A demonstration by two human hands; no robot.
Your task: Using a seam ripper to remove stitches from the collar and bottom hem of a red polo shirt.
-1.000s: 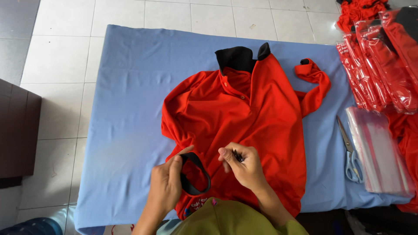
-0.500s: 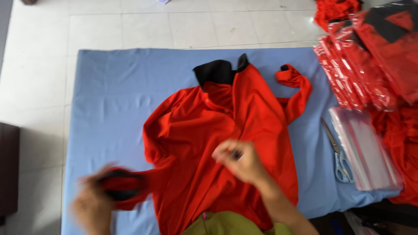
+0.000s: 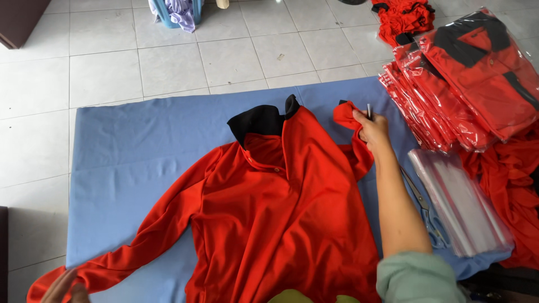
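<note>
Head view: right hand (image 3: 371,128) grips red shirt's (image 3: 286,224) sleeve; left hand (image 3: 62,287) holds the other.

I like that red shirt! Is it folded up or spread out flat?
Spread out. The red shirt lies open on the blue mat, left sleeve stretched to the left hand, right hand at the bunched right sleeve.

I count one red shirt (image 3: 281,207) spread out, one pair of scissors (image 3: 424,205), and one stack of clear bags (image 3: 460,207).
</note>
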